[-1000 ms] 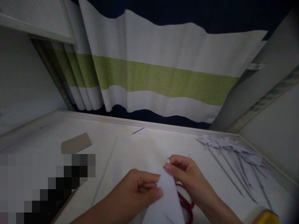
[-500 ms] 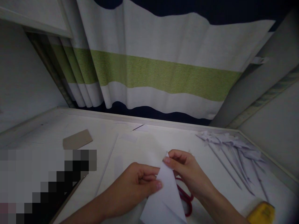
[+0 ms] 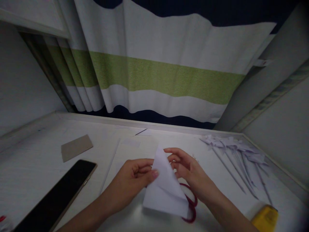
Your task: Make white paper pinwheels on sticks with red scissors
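A folded sheet of white paper (image 3: 166, 193), triangular with its point upward, is held up in front of me. My left hand (image 3: 135, 180) pinches its left edge, thumb on the near face and fingers behind. Along the right edge, my right hand (image 3: 190, 170) has its fingers spread and loosely curved; whether the fingertips touch the paper I cannot tell. Scissors with red handles (image 3: 193, 203) lie on the table beneath, their blades hidden by the paper and hand.
Paper pinwheels on sticks (image 3: 238, 154) lie at the right. A yellow object (image 3: 266, 219) sits at the lower right. On the left are a phone (image 3: 60, 193), a grey-brown card (image 3: 76, 147) and a thin white stick (image 3: 109, 166). A striped curtain (image 3: 156, 74) hangs behind the table.
My right hand has let go of the paper's tip, and its fingers have spread. The paper and my left hand have shifted slightly up and left, showing the paper's lower edge.
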`<state>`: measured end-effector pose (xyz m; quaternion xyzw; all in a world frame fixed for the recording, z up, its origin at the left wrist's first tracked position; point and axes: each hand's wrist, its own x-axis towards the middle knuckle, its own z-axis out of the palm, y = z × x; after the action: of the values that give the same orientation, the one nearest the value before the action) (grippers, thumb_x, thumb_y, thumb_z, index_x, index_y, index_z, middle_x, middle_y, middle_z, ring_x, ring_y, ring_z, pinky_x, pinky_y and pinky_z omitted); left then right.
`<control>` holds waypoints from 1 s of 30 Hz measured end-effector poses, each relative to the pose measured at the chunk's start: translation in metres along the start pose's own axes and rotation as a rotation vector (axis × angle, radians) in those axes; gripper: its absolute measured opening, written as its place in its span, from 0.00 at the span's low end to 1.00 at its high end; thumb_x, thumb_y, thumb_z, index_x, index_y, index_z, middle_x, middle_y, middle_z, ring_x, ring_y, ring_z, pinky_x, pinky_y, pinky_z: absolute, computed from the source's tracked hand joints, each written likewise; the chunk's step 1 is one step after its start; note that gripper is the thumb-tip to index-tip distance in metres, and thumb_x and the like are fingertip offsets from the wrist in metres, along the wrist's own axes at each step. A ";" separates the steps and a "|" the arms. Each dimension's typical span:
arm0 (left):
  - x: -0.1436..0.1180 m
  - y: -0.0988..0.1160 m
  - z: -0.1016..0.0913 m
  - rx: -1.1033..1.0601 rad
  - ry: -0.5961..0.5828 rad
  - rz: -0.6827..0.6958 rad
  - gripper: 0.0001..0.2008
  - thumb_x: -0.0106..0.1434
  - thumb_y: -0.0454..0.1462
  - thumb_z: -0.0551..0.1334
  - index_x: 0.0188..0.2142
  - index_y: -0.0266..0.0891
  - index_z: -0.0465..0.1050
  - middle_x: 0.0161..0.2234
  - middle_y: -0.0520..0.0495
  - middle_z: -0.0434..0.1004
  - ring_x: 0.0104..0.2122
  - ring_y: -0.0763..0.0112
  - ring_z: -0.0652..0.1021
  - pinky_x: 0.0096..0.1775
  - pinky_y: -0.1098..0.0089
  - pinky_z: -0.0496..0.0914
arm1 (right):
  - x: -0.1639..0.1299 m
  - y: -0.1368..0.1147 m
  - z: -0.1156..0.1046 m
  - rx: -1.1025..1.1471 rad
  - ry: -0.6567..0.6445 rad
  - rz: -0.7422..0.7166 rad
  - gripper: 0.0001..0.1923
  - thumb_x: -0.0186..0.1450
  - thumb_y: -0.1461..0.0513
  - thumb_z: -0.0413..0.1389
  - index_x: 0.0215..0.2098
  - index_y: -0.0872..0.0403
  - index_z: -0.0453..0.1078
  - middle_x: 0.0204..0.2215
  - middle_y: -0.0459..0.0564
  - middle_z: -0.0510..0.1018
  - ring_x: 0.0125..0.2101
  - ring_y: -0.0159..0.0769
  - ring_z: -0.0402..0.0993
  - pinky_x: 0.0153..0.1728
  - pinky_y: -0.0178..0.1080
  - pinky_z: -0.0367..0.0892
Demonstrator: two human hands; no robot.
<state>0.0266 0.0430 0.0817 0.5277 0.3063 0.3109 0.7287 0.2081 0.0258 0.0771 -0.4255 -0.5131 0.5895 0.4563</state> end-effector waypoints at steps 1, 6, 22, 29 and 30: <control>0.001 0.001 -0.002 0.019 0.063 0.029 0.14 0.57 0.34 0.59 0.44 0.37 0.70 0.33 0.48 0.78 0.30 0.70 0.76 0.34 0.72 0.67 | -0.002 -0.002 0.000 -0.037 -0.027 -0.026 0.30 0.47 0.55 0.62 0.46 0.49 0.60 0.33 0.45 0.68 0.29 0.31 0.66 0.26 0.32 0.63; 0.000 0.007 -0.003 0.093 0.249 0.126 0.14 0.54 0.36 0.62 0.42 0.37 0.70 0.34 0.48 0.77 0.32 0.69 0.76 0.35 0.73 0.68 | -0.008 -0.007 0.003 -0.246 -0.008 -0.009 0.28 0.45 0.63 0.64 0.44 0.48 0.63 0.36 0.45 0.69 0.35 0.36 0.66 0.33 0.37 0.62; -0.006 0.007 0.002 0.133 0.244 0.085 0.13 0.55 0.37 0.60 0.40 0.32 0.69 0.26 0.48 0.76 0.25 0.73 0.74 0.27 0.75 0.67 | -0.003 0.007 0.006 0.251 0.214 0.261 0.20 0.56 0.50 0.55 0.19 0.59 0.71 0.11 0.43 0.69 0.14 0.26 0.60 0.15 0.29 0.53; -0.004 0.009 0.003 0.122 0.232 0.050 0.13 0.55 0.36 0.59 0.39 0.31 0.68 0.25 0.49 0.76 0.24 0.73 0.74 0.27 0.74 0.68 | 0.000 -0.001 0.009 0.336 0.214 0.273 0.21 0.59 0.51 0.51 0.24 0.61 0.74 0.13 0.46 0.73 0.14 0.29 0.64 0.15 0.30 0.56; -0.004 0.009 0.003 0.114 0.231 0.048 0.13 0.55 0.36 0.59 0.40 0.31 0.68 0.24 0.49 0.76 0.24 0.73 0.74 0.27 0.74 0.68 | 0.000 -0.002 0.009 0.336 0.218 0.275 0.21 0.59 0.51 0.52 0.25 0.61 0.74 0.13 0.46 0.74 0.14 0.29 0.65 0.15 0.30 0.56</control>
<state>0.0251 0.0410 0.0914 0.5363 0.3925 0.3689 0.6498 0.1997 0.0243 0.0799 -0.4704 -0.2926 0.6738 0.4890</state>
